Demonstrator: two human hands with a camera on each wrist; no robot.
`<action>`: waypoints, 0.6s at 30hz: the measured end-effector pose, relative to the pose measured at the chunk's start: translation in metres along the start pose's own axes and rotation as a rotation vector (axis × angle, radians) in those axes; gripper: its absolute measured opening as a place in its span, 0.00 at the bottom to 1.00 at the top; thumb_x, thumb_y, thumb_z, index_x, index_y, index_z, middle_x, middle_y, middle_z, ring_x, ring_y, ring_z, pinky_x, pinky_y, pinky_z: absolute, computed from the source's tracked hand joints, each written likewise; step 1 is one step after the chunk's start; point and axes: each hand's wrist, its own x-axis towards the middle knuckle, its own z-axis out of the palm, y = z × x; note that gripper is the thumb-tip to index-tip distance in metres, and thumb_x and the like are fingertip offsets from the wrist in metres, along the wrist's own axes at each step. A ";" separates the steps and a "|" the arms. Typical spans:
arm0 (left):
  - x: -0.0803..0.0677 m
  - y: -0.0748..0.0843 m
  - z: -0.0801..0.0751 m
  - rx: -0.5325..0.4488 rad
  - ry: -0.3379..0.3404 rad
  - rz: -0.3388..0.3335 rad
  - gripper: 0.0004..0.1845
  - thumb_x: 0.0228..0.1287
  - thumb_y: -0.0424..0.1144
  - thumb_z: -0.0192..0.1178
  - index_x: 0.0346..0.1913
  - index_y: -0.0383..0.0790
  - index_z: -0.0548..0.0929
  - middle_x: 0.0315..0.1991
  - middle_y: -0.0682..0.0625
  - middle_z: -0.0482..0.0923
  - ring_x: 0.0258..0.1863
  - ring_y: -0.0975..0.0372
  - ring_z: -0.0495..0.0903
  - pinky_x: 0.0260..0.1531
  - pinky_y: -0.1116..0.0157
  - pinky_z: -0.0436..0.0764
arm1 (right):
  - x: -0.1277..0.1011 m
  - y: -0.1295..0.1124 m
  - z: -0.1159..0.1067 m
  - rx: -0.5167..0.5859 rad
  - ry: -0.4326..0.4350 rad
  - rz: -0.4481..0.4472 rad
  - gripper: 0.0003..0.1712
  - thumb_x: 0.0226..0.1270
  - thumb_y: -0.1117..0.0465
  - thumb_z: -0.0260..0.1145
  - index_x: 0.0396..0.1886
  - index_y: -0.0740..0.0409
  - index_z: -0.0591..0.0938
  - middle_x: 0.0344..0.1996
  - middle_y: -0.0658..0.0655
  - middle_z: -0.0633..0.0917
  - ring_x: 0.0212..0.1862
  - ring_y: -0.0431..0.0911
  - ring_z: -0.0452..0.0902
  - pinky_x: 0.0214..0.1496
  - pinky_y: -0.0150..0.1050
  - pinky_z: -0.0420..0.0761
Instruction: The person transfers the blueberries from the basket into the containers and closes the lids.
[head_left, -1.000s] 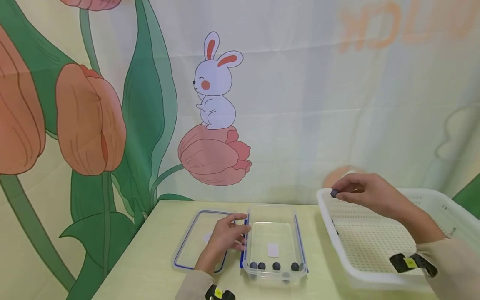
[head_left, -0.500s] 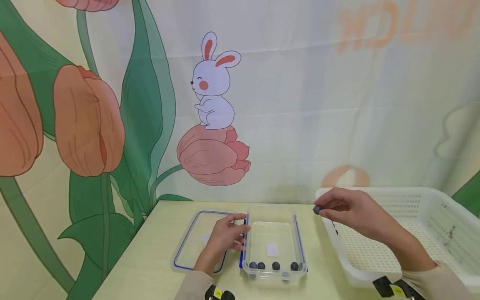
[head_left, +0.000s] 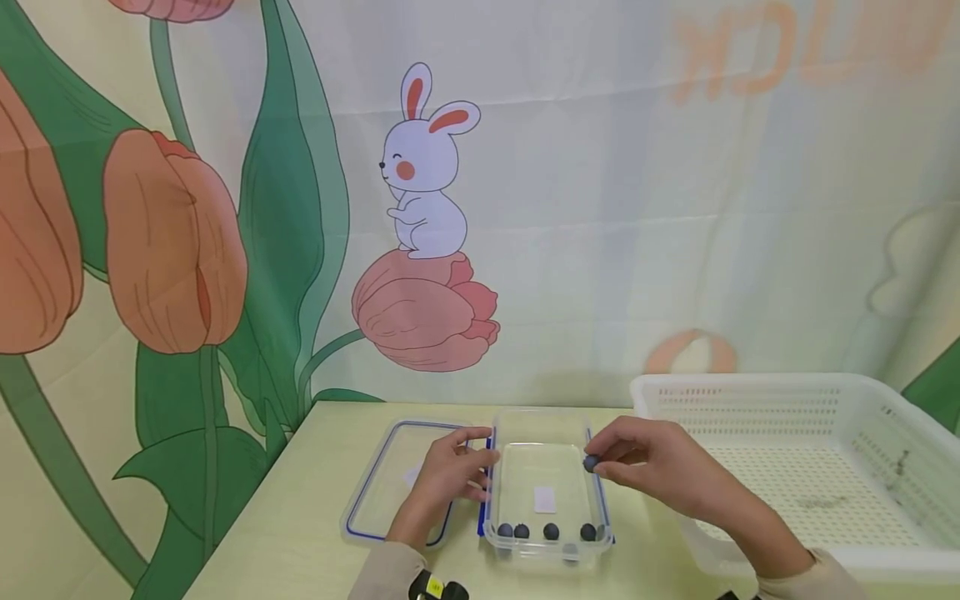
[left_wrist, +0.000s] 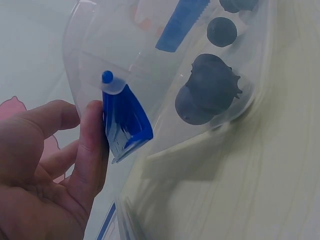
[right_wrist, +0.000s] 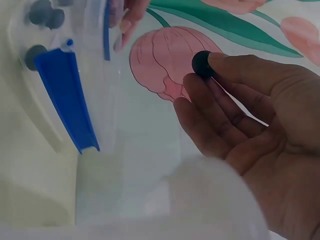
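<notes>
In the head view, a clear lidless food container (head_left: pixel 545 552) with blue side latches holds several blueberries (head_left: pixel 551 531) along its near end. My left hand (head_left: pixel 452 468) rests its fingertips against the container's left side, beside a blue latch (left_wrist: pixel 125 120) in the left wrist view. Thumb and fingertips of my right hand (head_left: pixel 660 467) pinch a single blueberry (head_left: pixel 592 463) over the container's right rim. The right wrist view shows that dark round berry (right_wrist: pixel 202 64) at the fingertips, with the other fingers loosely bent.
A clear lid (head_left: pixel 367 479) with a blue seal lies left of the container, partly under my left hand. To the right stands a white perforated basket (head_left: pixel 750 382) with raised walls. A printed cloth (head_left: pixel 570 250) hangs behind the table (head_left: pixel 300 492).
My right hand has carried the blueberry left and down, from above the basket to the container's right rim. The left hand and container have stayed put.
</notes>
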 end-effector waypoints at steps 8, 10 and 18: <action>0.001 0.000 0.000 0.006 0.008 -0.012 0.25 0.71 0.37 0.70 0.68 0.40 0.81 0.35 0.43 0.80 0.26 0.59 0.83 0.26 0.64 0.89 | 0.003 0.004 0.026 -0.002 -0.093 -0.051 0.07 0.70 0.66 0.75 0.46 0.56 0.87 0.40 0.47 0.90 0.41 0.41 0.88 0.50 0.38 0.88; 0.001 -0.001 0.000 0.006 0.010 -0.013 0.25 0.71 0.37 0.70 0.68 0.40 0.82 0.35 0.43 0.80 0.26 0.59 0.83 0.26 0.64 0.89 | 0.004 0.004 0.032 -0.003 -0.119 -0.026 0.07 0.70 0.67 0.74 0.45 0.56 0.87 0.39 0.46 0.90 0.40 0.40 0.88 0.49 0.37 0.88; 0.001 -0.001 0.001 0.005 0.007 -0.009 0.25 0.70 0.37 0.71 0.68 0.40 0.82 0.35 0.43 0.79 0.26 0.59 0.82 0.26 0.64 0.89 | 0.002 0.010 0.048 0.012 -0.167 0.062 0.07 0.70 0.67 0.75 0.44 0.55 0.87 0.37 0.45 0.89 0.39 0.39 0.87 0.42 0.34 0.87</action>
